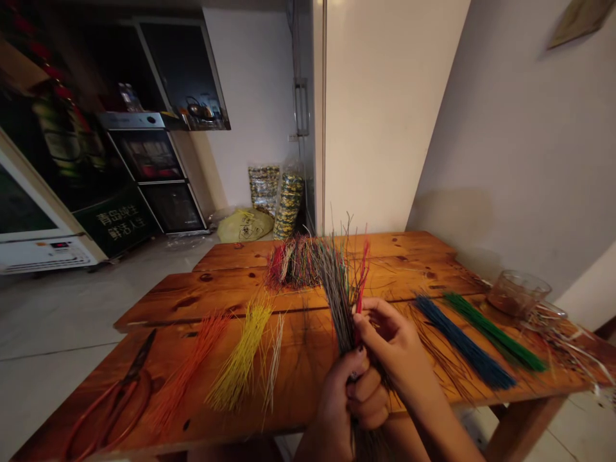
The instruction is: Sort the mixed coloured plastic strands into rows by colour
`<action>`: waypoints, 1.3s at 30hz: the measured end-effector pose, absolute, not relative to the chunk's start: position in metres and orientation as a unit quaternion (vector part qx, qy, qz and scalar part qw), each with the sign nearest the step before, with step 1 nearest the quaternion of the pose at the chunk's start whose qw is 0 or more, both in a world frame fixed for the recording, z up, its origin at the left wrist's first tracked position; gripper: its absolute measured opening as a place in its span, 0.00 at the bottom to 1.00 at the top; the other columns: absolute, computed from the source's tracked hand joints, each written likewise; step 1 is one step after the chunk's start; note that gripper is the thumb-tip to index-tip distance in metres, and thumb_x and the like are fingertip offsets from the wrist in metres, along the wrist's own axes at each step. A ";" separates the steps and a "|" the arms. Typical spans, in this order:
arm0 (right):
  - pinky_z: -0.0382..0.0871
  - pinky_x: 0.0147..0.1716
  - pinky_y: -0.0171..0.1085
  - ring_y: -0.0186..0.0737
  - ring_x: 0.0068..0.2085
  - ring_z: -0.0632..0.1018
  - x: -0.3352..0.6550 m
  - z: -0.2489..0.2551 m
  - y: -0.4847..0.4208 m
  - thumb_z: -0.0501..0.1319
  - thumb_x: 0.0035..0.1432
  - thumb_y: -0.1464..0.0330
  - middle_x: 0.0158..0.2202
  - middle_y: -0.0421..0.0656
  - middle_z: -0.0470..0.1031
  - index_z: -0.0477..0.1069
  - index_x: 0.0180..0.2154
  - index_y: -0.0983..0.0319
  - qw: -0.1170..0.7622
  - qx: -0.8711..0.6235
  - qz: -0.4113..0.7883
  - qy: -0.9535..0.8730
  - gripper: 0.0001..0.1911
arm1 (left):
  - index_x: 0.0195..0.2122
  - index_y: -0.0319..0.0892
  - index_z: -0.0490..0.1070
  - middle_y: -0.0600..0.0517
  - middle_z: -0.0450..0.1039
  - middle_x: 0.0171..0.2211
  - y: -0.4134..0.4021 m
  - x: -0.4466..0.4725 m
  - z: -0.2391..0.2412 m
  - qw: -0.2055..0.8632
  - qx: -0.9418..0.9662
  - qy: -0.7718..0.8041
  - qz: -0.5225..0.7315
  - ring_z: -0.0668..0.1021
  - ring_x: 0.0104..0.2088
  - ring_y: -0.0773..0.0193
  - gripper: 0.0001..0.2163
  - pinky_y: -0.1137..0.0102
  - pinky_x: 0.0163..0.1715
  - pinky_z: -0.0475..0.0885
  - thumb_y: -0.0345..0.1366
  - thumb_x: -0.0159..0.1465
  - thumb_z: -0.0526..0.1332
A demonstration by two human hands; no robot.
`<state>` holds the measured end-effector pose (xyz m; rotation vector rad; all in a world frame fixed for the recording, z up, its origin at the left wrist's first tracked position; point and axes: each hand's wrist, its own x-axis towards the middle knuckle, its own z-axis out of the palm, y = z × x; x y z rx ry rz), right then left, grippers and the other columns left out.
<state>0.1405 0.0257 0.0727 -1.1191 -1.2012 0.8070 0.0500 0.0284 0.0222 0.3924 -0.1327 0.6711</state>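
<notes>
The left fingers (368, 398) clench a mixed bundle (339, 289), and the right fingers (373, 321) pinch it. The orange pile (187, 366), yellow pile (238, 356) and white pile (274, 366) lie left of the fingers, the blue pile (464, 343) and green pile (493, 330) right, and a mixed heap (293, 263) is unsorted beyond them.

Left grip (349, 398): bare hand, slim, rounded knuckles. Right grip (392, 340): bare hand, long tapering fingers. Right forearm (433, 410): bare, slender, smooth, running out past the lower frame edge. Left forearm (320, 436): bare, largely cut off by the same edge. Fingernails (357, 317): short. Dim brownish band along the bottom edge (226, 454): possibly a garment, too dark and cropped to say for certain.
</notes>
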 end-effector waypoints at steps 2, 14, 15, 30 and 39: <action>0.60 0.26 0.30 0.32 0.28 0.68 0.141 0.072 0.025 0.61 0.54 0.61 0.27 0.38 0.68 0.70 0.32 0.61 0.604 -0.483 0.363 -0.519 0.10 | 0.18 0.42 0.50 0.64 0.44 0.09 0.028 0.053 0.023 0.917 0.195 -0.049 0.344 0.42 0.09 0.78 0.20 0.82 0.07 0.45 0.42 0.57 0.61; 0.62 0.27 0.29 0.32 0.27 0.69 0.151 0.064 0.029 0.65 0.50 0.62 0.25 0.39 0.71 0.73 0.28 0.62 0.630 -0.442 0.445 -0.458 0.09 | 0.21 0.41 0.57 0.65 0.44 0.09 0.027 0.063 0.025 0.863 0.205 0.081 0.454 0.42 0.10 0.79 0.17 0.82 0.08 0.45 0.47 0.56 0.61; 0.62 0.27 0.30 0.32 0.28 0.70 0.151 0.062 0.030 0.66 0.49 0.62 0.26 0.39 0.71 0.74 0.28 0.62 0.632 -0.445 0.446 -0.451 0.10 | 0.20 0.41 0.58 0.65 0.44 0.09 0.027 0.064 0.023 0.856 0.211 0.096 0.462 0.43 0.10 0.79 0.18 0.82 0.08 0.45 0.47 0.56 0.61; 0.67 0.30 0.32 0.36 0.30 0.73 0.144 0.062 0.027 0.65 0.50 0.60 0.28 0.42 0.74 0.74 0.28 0.62 0.649 -0.462 0.415 -0.441 0.11 | 0.19 0.40 0.59 0.63 0.49 0.11 0.021 0.074 0.027 0.722 0.225 0.319 0.572 0.52 0.12 0.78 0.21 0.79 0.12 0.48 0.52 0.47 0.66; 0.63 0.23 0.29 0.30 0.23 0.69 0.148 0.064 0.036 0.67 0.48 0.62 0.25 0.38 0.72 0.73 0.28 0.62 0.682 -0.426 0.441 -0.398 0.09 | 0.19 0.41 0.59 0.64 0.47 0.10 0.022 0.072 0.021 0.734 0.233 0.324 0.549 0.49 0.12 0.78 0.21 0.79 0.11 0.47 0.50 0.48 0.66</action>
